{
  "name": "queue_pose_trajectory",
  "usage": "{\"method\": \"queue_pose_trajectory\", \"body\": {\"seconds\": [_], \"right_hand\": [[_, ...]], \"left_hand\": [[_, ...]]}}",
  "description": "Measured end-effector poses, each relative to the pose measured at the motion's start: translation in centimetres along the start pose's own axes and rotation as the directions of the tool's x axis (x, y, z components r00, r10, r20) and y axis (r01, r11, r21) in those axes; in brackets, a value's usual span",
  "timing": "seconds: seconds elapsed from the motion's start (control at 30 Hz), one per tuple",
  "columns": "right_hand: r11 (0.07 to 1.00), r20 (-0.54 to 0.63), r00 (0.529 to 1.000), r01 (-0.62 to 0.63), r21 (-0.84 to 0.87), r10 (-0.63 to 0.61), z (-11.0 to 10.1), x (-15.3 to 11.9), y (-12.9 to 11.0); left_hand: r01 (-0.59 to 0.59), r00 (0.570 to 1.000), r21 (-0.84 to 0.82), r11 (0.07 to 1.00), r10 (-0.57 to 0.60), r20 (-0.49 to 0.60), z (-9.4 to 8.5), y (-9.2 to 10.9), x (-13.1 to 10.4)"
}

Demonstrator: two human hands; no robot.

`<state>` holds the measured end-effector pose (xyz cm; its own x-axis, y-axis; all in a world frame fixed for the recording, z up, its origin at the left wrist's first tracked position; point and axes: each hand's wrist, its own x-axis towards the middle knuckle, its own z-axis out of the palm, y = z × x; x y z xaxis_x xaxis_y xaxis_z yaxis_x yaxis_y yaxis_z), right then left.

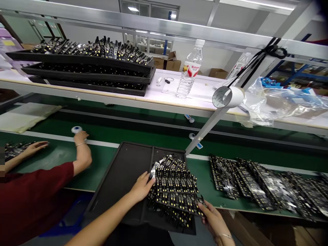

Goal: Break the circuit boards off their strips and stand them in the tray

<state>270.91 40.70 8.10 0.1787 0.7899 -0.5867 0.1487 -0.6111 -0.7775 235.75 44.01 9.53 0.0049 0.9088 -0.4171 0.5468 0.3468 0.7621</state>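
Between my two hands is a black circuit board panel (176,180) dotted with rows of small pale-yellow parts. My left hand (140,186) pinches its left edge, next to a shiny silvery piece. At the lower right corner, my right hand (211,215) grips the panel with thumb on top and fingers curled beneath. Under and behind it, more boards (176,218) lie heaped in the right compartment of a black divided tray (125,167). The tray's left compartment shows its bare floor. The held panel covers part of the heap, so I cannot tell where the boards separate.
Stacks of similar boards (263,184) lie on the green bench to the right. A co-worker's red sleeve (51,179) and hands are at left. A slanted post (207,128) rises behind the tray. The shelf above holds stacked trays (87,61) and a water bottle (189,70).
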Motion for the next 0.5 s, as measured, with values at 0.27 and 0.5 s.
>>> {"method": "queue_pose_trajectory", "body": {"seconds": [0.27,0.5], "right_hand": [[0.963,0.019,0.993,-0.114,0.243,0.113,-1.4,-9.6,-1.8],[0.859,0.159,0.959,0.127,0.496,-0.234,6.3,-13.0,-6.3]], "left_hand": [[0.323,0.85,-0.405,0.855,-0.074,0.521,-0.9,2.2,-8.6],[0.321,0.918,-0.821,0.472,0.058,0.392,-1.3,4.3,-11.8]]}}
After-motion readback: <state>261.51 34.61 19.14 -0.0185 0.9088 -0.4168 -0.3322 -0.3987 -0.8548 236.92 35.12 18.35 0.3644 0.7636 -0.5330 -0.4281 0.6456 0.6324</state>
